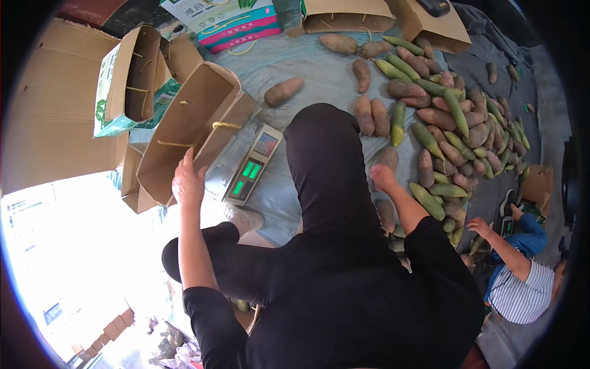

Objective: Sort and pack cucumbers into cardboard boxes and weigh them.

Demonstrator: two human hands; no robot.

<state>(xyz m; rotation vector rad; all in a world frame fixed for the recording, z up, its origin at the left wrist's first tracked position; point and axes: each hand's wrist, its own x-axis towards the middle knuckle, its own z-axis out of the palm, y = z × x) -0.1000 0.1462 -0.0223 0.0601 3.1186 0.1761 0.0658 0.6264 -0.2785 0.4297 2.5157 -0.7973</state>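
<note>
My left hand (188, 179) is at the near side wall of an open cardboard box (195, 101), fingers at its rim and thumb against the outside. The box leans at a tilt, with yellow cord handles in its walls. To its right a digital scale (252, 165) shows lit green displays, partly covered by the box. My right hand (383, 177), right of my raised knee, is closed around the lower end of a reddish-brown root vegetable (387, 157). Similar roots (372, 115) and a green radish (398, 122) lie just beyond it.
A large heap of reddish roots and green radishes (458, 138) covers the right side of the sheet. One root (283, 91) lies alone ahead. Other boxes (126, 80) stand left, with more (345, 17) at the back. At far right another person (522, 283) reaches toward the heap.
</note>
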